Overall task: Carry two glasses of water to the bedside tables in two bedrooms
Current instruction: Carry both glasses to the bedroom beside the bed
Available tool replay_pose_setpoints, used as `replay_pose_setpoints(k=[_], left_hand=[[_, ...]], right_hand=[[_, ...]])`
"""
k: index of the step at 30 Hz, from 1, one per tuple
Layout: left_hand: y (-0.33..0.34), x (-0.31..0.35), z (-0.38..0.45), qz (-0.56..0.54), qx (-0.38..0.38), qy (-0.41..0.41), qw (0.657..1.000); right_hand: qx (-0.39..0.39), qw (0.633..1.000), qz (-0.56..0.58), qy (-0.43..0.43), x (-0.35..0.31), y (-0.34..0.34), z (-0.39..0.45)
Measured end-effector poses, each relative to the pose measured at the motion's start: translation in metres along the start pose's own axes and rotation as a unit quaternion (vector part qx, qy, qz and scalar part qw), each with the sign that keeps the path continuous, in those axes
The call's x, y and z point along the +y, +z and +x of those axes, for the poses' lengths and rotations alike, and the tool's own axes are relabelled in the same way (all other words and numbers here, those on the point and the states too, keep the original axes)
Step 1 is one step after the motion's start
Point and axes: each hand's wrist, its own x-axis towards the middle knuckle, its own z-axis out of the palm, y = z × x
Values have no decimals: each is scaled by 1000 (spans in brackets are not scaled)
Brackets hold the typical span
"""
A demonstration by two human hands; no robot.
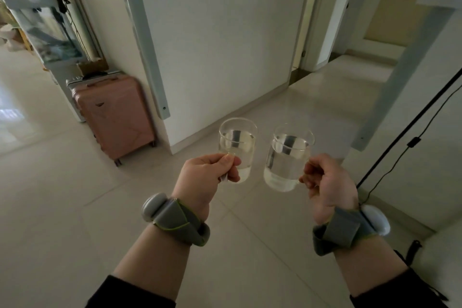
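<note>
At frame centre, our left hand (208,172) grips the left water glass (237,149) and our right hand (327,180) grips the right water glass (286,160), both upright, apart. Open tiled floor (325,97) extends upper right past the wall corner (170,147).

Person stands on tiled floor (75,207). Left hand (205,174) grips left glass (237,150) by its handle, right hand (327,182) grips right glass (287,157); both upright, part-filled with water, close together. Pink suitcase (115,115) by the wall corner.
</note>
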Motion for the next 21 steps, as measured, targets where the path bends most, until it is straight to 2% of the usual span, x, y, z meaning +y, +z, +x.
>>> replay_pose_setpoints(k=[5,7,9,12,21], left_hand=[[2,21,107,8,-38,15,999],[8,27,142,9,-51,13,999],[16,31,168,6,-58,9,998],[37,31,222,3,-74,6,997],[115,45,374,9,-95,13,995]], right_hand=[[2,1000,-16,10,-17,47,72],[19,1000,-17,-6,-20,56,97],[-2,999,-3,-40,-20,60,118],[-12,997,20,-72,-20,65,170],[-2,996,17,-84,-43,78,333]])
